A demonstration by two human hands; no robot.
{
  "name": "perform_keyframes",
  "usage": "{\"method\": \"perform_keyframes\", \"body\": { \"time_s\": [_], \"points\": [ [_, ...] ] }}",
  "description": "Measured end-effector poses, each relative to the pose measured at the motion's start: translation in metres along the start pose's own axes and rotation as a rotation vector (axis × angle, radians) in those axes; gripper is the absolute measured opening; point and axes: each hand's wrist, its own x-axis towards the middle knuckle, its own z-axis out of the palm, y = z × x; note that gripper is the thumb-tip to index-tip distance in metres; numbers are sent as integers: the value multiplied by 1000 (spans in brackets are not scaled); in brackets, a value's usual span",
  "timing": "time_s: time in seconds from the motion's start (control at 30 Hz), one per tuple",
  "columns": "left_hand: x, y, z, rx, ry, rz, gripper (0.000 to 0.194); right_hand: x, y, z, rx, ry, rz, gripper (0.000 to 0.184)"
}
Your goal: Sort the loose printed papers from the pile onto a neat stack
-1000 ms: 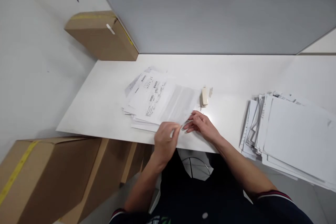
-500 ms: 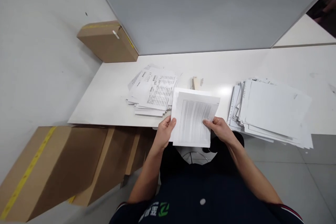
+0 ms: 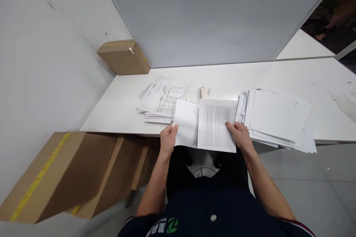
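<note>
Between my hands, over the table's front edge, two sheets of paper are spread partly apart. My left hand (image 3: 168,139) pinches the left edge of a blank white sheet (image 3: 187,124), thumb on top. My right hand (image 3: 240,135) grips the right edge of a printed sheet (image 3: 214,124) covered in grey table rows; it overlaps the blank one. Behind them a cream stapler (image 3: 202,92) lies partly hidden by the paper. A stack of printed papers (image 3: 168,100) sits to the left, and a thicker stack of mostly blank-faced papers (image 3: 278,114) lies right of my right hand.
The white table (image 3: 105,109) meets a grey partition (image 3: 205,18) at the back. A cardboard box (image 3: 126,59) stands in the far left corner. More cardboard boxes (image 3: 69,170) stand below the table's left front edge.
Both hands lifted the paper off the left stack and brought it toward me. The sheets then slid apart sideways, left hand going left and right hand going right. The view shifted rightward.
</note>
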Motion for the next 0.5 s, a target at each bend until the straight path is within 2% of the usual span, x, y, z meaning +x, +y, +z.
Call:
{"method": "perform_keyframes", "body": {
  "time_s": [0.07,0.13,0.2,0.27,0.33,0.37,0.4,0.5],
  "points": [
    [-2,5,-8,3,49,5,27,-2,-3,2,-85,73,-24,34],
    [-9,20,-15,85,103,83,26,-5,-8,8,-153,124,-63,35],
    [-17,41,-18,278,127,248,23,-9,-14,15,-175,93,-107,34],
    [-24,58,-11,478,86,464,18,-11,-18,23,-146,12,-141,33],
    [-28,66,6,606,-33,695,21,-13,-19,31,-109,-67,-136,35],
    [-29,65,19,684,-123,756,24,-13,-19,34,-90,-101,-118,37],
    [-30,62,32,770,-187,774,26,-13,-18,36,-67,-127,-94,39],
    [-35,44,72,994,-353,709,28,-12,-15,40,29,-178,-29,44]
  ]
}}
